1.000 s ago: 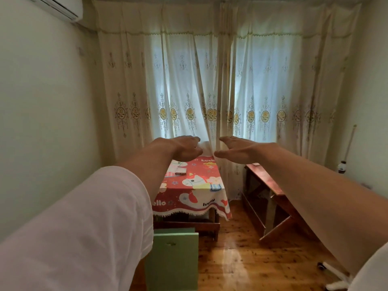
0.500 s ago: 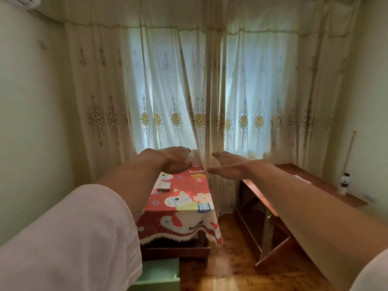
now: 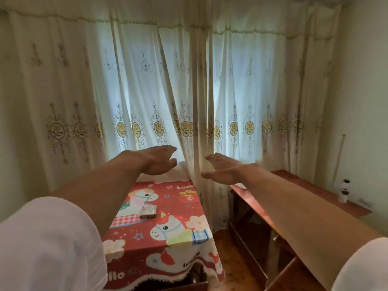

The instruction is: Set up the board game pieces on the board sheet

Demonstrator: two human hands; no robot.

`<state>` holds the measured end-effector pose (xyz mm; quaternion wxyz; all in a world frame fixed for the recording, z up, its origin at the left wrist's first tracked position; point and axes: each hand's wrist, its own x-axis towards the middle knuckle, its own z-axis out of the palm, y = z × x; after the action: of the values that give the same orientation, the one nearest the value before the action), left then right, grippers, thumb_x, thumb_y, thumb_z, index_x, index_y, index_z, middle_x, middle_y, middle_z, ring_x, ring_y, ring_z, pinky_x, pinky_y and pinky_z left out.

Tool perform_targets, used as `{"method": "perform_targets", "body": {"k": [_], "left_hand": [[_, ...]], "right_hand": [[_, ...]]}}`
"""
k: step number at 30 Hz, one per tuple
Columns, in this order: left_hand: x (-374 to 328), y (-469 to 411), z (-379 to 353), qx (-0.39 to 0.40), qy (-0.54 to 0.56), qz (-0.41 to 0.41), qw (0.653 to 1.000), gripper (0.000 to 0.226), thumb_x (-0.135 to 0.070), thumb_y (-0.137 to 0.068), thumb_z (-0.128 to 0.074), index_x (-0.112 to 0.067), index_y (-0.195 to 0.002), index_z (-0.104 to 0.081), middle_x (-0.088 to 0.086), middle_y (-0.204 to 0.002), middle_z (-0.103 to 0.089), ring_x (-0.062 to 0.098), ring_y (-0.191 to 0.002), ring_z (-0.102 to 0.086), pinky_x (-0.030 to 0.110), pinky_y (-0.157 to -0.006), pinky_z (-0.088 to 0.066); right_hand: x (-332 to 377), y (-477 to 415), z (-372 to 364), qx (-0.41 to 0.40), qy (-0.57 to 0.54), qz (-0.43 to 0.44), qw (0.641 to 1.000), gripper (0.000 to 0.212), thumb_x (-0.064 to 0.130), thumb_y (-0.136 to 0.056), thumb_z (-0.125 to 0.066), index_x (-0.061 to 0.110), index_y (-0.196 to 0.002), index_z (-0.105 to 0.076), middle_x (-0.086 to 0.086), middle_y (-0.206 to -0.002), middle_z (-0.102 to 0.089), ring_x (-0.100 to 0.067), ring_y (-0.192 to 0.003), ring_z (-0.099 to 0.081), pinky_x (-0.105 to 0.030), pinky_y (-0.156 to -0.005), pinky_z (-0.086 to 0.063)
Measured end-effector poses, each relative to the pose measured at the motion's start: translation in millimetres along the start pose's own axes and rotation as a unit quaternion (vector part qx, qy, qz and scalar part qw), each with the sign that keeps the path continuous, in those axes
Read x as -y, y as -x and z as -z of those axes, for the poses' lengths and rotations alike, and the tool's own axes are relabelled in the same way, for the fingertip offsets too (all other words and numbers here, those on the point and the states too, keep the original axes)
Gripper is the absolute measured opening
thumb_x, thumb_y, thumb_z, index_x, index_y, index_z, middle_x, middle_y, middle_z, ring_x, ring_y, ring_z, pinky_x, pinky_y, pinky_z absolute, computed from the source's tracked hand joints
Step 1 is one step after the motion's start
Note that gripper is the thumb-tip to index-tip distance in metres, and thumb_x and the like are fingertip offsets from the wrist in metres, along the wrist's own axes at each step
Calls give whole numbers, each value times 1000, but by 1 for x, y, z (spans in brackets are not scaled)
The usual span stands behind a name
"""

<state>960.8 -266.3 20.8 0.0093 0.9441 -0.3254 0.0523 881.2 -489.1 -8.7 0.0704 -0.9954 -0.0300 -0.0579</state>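
Both my arms stretch straight out in front of me at chest height. My left hand [image 3: 160,160] and my right hand [image 3: 222,170] hover palm down, fingers loosely apart, holding nothing, well above the table. Below them stands a small table covered by a red unicorn-print cloth [image 3: 168,208]. On the cloth, under my left forearm, lies a small flat box [image 3: 149,210] that looks like the game set. No board sheet or loose pieces show.
Pale embroidered curtains [image 3: 147,91] cover the window behind the table. A reddish wooden desk [image 3: 310,192] stands to the right with a small bottle [image 3: 344,193] on it. Wooden floor [image 3: 235,261] lies between table and desk.
The view has moved closer to the table and shifted right. The green piece near the floor has left the frame. My hands stay outstretched and empty.
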Motion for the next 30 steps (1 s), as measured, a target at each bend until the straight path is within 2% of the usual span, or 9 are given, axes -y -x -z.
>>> {"method": "perform_targets", "body": {"k": [4, 9, 15, 20, 26, 30], "left_hand": [[15, -38, -11, 9, 18, -23, 1000, 63, -39, -108, -31, -14, -162, -10, 1, -170, -9, 16, -157, -10, 33, -125, -12], [45, -72, -28, 19, 44, -21, 999, 65, -40, -106, -31, -14, -162, -11, 2, -170, -11, 18, -157, -12, 39, -126, -15], [79, -113, -37, 27, 30, 19, 999, 64, -42, -107, -31, -15, -162, -12, 2, -170, -13, 19, -156, -13, 38, -126, -15], [84, -171, -47, 40, 28, 41, 998, 62, -44, -106, -32, -16, -160, -18, 1, -169, -18, 20, -155, -19, 43, -124, -20], [69, -278, -71, 35, 22, 58, 997, 65, -46, -105, -33, -21, -161, -12, -2, -170, -15, 19, -156, -17, 45, -125, -20], [60, -352, -73, 54, 5, 69, 996, 62, -43, -106, -33, -17, -160, -16, 1, -169, -18, 20, -155, -20, 44, -124, -22]], "right_hand": [[-3, -48, -4, 9, 18, -18, 1000, 83, 57, -99, -49, 14, -162, -15, -5, -170, -14, -21, -157, -11, -44, -126, -17], [7, -100, 2, 15, 27, -17, 999, 81, 54, -101, -47, 11, -162, -14, -6, -170, -12, -21, -157, -10, -41, -125, -15], [-9, -158, -5, 21, 42, 1, 999, 83, 57, -101, -44, 12, -162, -10, -4, -171, -8, -18, -157, -6, -41, -127, -12], [-51, -209, -12, 21, 41, 9, 999, 84, 57, -101, -44, 12, -162, -9, -3, -171, -8, -18, -157, -5, -41, -127, -11], [-132, -302, -21, 3, 28, 33, 999, 86, 59, -99, -46, 14, -162, -10, -3, -170, -8, -19, -157, -5, -45, -127, -12], [-189, -364, -26, 15, 17, 39, 999, 86, 61, -98, -45, 15, -162, -10, -3, -171, -8, -19, -157, -5, -48, -126, -14]]}}
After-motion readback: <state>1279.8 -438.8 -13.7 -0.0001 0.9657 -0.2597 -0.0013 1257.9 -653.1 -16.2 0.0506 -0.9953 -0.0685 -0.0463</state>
